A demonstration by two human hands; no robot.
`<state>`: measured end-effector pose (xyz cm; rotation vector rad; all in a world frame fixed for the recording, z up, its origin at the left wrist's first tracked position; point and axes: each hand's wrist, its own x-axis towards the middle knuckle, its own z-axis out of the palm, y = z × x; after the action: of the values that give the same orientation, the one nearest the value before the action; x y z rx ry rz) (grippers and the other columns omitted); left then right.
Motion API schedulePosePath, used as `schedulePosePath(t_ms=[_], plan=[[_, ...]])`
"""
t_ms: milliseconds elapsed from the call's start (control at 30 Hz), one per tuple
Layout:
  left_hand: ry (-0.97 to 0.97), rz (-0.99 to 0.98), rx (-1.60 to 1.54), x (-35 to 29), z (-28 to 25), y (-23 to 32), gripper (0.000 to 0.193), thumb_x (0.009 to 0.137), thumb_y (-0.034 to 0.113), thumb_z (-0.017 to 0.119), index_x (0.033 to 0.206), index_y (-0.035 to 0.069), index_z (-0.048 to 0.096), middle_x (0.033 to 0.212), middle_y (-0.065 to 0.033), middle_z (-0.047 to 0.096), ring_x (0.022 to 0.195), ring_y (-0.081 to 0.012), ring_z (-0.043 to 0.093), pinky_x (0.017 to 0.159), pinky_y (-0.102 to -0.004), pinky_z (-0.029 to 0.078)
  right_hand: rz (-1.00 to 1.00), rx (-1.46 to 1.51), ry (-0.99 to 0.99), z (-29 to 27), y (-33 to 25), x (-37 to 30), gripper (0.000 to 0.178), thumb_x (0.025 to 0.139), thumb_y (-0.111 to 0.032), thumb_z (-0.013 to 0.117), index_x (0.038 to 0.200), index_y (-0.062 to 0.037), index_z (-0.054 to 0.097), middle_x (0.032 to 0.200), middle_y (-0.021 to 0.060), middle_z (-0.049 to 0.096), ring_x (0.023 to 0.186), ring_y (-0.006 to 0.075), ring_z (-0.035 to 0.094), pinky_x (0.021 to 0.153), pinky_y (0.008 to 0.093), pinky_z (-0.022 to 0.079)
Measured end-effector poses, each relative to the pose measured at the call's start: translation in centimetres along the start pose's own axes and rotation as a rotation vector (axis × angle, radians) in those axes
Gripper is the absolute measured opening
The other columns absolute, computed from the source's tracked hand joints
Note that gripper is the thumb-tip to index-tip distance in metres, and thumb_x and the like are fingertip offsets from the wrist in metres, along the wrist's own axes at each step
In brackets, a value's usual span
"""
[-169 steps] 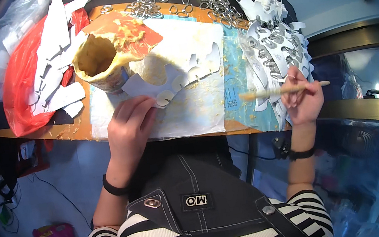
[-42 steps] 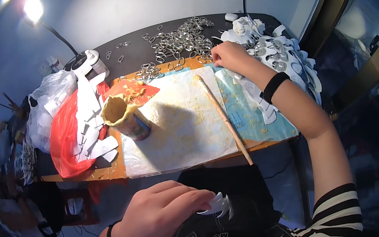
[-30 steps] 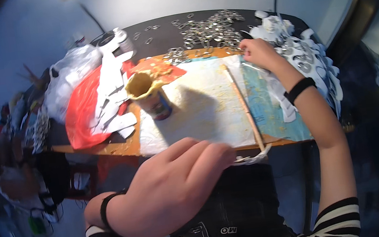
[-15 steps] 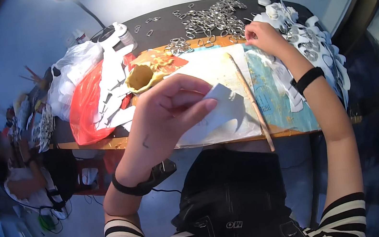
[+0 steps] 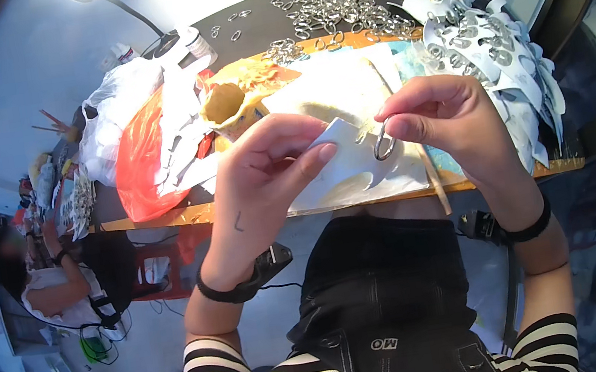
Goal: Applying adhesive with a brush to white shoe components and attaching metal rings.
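Note:
My left hand [image 5: 256,184] pinches a thin white cut piece [image 5: 342,151], with a notched lower edge, between thumb and fingers. My right hand [image 5: 452,118] holds a silver oval ring [image 5: 384,145] upright by its top, close to the piece's right edge. Whether ring and piece touch, I cannot make out. Both hands hover over a white sheet [image 5: 301,98] on the table. A thin wooden stick [image 5: 435,180] lies on the sheet's right side, partly behind my right hand.
Loose silver rings [image 5: 338,9] lie heaped at the back. White pieces with rings [image 5: 529,93] pile up at right. At left are a yellow-crusted cup [image 5: 223,105], white strips [image 5: 170,131], a red bag [image 5: 143,169], a white bag [image 5: 105,114] and a bottle [image 5: 198,44]. Another person [image 5: 61,288] sits far left.
My right hand has come back from the far ring heap toward my left hand, now with a ring in its fingers. My left hand keeps the white piece in nearly the same place.

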<state>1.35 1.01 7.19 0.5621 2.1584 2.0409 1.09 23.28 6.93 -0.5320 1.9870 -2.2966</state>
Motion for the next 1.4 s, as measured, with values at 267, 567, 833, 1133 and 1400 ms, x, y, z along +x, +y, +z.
schedulePosePath(t_ms=[267, 567, 833, 1133, 1400], plan=[[-0.008, -0.036, -0.023, -0.4, 0.8, -1.2, 0.018, 0.086, 0.003, 0.065, 0.102, -0.001, 0.059, 0.090, -0.0039, 0.067, 0.083, -0.0049, 0.061, 0.071, -0.0177, 0.048, 0.048, -0.129, 0.140, 1.5, 1.5, -0.6, 0.013, 0.079, -0.007, 0.073, 0.089, -0.0005, 0.069, 0.082, 0.0063, 0.070, 0.075, 0.0093, 0.065, 0.071, 0.0218, 0.052], [0.020, -0.085, -0.131, -0.9, 0.9, -2.2, 0.017, 0.083, 0.000, 0.067, 0.097, -0.001, 0.058, 0.090, -0.0073, 0.067, 0.083, -0.0077, 0.063, 0.073, -0.0187, 0.050, -0.131, -0.199, 0.179, 2.3, 3.2, -0.9, 0.015, 0.080, -0.003, 0.071, 0.093, 0.0007, 0.065, 0.088, 0.0053, 0.065, 0.082, 0.0111, 0.064, 0.074, 0.0233, 0.051], [0.024, -0.070, -0.242, -1.7, 1.2, -3.6, 0.016, 0.082, -0.002, 0.068, 0.092, 0.001, 0.055, 0.090, -0.0067, 0.066, 0.082, -0.0071, 0.061, 0.073, -0.0201, 0.050, -0.314, -0.461, 0.277, 3.3, 3.1, -1.3, 0.023, 0.074, -0.004, 0.074, 0.095, -0.0043, 0.067, 0.082, 0.0073, 0.065, 0.072, 0.0136, 0.065, 0.061, 0.0255, 0.052], [0.097, -0.112, -0.331, -3.3, 2.4, -3.7, 0.017, 0.083, -0.006, 0.064, 0.086, 0.001, 0.049, 0.097, -0.0158, 0.067, 0.086, -0.0103, 0.062, 0.074, -0.0215, 0.052, -0.577, -0.799, 0.364, 4.0, 3.7, -4.0, 0.029, 0.071, -0.007, 0.076, 0.098, -0.0045, 0.063, 0.100, 0.0120, 0.065, 0.087, 0.0251, 0.064, 0.075, 0.0325, 0.051], [0.161, -0.013, -0.378, -3.9, 3.7, -5.0, 0.018, 0.082, -0.009, 0.064, 0.086, 0.001, 0.048, 0.101, -0.0195, 0.066, 0.089, -0.0147, 0.064, 0.075, -0.0246, 0.053, -0.543, -0.800, 0.392, 4.3, 5.0, -4.5, 0.025, 0.067, -0.005, 0.076, 0.092, -0.0052, 0.070, 0.095, 0.0080, 0.067, 0.077, 0.0221, 0.066, 0.064, 0.0288, 0.053]])
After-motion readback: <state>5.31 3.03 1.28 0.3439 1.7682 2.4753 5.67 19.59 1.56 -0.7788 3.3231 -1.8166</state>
